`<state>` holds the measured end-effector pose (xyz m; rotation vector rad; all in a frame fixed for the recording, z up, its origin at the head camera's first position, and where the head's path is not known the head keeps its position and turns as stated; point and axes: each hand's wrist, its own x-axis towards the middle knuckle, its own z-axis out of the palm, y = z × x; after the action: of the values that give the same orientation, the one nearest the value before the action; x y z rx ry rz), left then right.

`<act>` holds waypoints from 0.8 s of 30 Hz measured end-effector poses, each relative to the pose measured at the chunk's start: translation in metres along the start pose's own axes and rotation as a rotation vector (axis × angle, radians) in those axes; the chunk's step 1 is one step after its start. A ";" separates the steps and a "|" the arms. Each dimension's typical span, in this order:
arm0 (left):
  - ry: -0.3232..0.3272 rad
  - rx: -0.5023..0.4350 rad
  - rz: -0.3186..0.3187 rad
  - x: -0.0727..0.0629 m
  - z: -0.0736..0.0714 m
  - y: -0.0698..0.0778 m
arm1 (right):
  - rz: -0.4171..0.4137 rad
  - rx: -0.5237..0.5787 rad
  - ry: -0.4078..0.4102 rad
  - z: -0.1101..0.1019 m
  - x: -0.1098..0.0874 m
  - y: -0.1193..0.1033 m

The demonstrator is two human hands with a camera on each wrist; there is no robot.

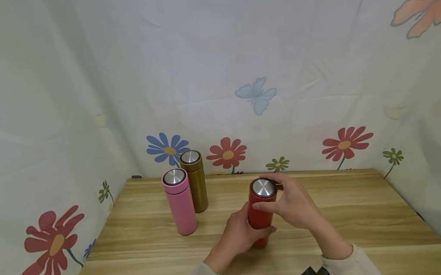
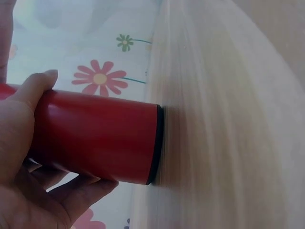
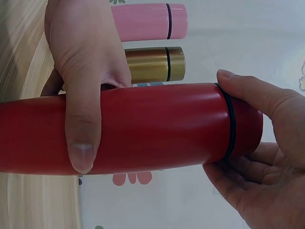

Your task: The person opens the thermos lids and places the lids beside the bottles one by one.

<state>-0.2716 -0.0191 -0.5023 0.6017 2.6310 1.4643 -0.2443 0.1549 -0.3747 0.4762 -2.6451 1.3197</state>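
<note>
A red thermos bottle [image 1: 260, 217] with a shiny steel top stands upright on the wooden table, right of the middle. My left hand [image 1: 237, 232] grips its body, the thumb lying across the front. Up at the lid, my right hand [image 1: 294, 201] holds the red cap between thumb and fingers. In the right wrist view, the right hand [image 3: 274, 191] is around the lid [image 3: 248, 124], just past the black ring at its seam. The left wrist view shows the dark base of the thermos bottle [image 2: 105, 136] right at the tabletop.
To the left stand a pink thermos bottle [image 1: 181, 209] and, behind it, a gold thermos bottle [image 1: 198, 186], both lidded and upright. A pale curtain [image 1: 199, 70] with flowers and butterflies encloses the wooden table [image 1: 136, 247] at the back and sides.
</note>
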 end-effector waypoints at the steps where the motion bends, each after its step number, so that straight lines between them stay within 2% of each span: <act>1: -0.006 -0.003 0.001 0.000 -0.001 0.000 | 0.005 0.002 -0.006 0.000 0.000 0.000; 9: -0.051 -0.030 0.000 0.001 -0.006 -0.002 | 0.006 0.053 -0.075 -0.005 0.003 0.004; 15: -0.100 -0.045 0.005 0.003 -0.010 -0.008 | -0.035 0.130 -0.160 -0.008 0.008 0.007; 24: -0.146 -0.090 -0.006 0.004 -0.014 -0.008 | -0.092 0.163 -0.244 -0.013 0.011 0.009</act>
<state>-0.2814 -0.0326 -0.5012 0.6638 2.4416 1.4684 -0.2579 0.1680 -0.3711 0.8201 -2.6742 1.5451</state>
